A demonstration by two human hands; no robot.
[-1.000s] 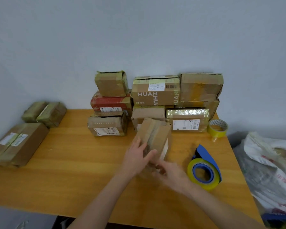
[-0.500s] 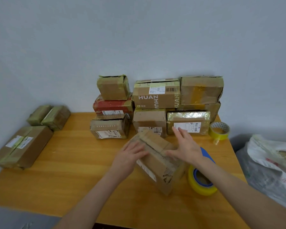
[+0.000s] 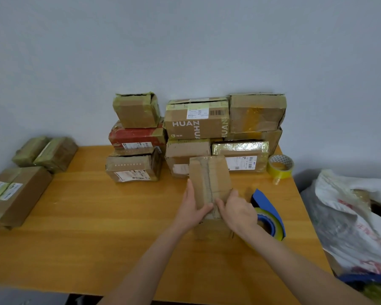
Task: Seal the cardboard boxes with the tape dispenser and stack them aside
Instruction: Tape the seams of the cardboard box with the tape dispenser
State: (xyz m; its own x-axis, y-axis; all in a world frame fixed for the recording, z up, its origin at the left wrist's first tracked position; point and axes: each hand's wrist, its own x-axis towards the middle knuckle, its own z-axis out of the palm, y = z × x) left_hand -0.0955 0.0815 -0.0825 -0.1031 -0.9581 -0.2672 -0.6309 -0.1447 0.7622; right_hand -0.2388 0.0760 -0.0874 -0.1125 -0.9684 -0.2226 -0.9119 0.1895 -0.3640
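A small brown cardboard box (image 3: 209, 179) stands in front of me on the wooden table (image 3: 119, 216), its taped seam facing up. My left hand (image 3: 190, 208) grips its left side, thumb over the top face. My right hand (image 3: 235, 210) grips its near right side, fingers curled on the seam. The blue tape dispenser (image 3: 268, 216) with a yellow tape roll lies on the table just right of the box, partly hidden by my right wrist.
A pile of taped boxes (image 3: 196, 122) lines the wall behind. Two flat boxes (image 3: 15, 194) and two smaller ones (image 3: 46, 150) lie at the table's left end. A loose yellow tape roll (image 3: 280, 166) sits at the back right. A white plastic bag (image 3: 350, 216) lies off the right edge.
The box has been turned from a tilted, diagonal lie to upright and squared toward me. My right hand came off its far top and now holds the near right side.
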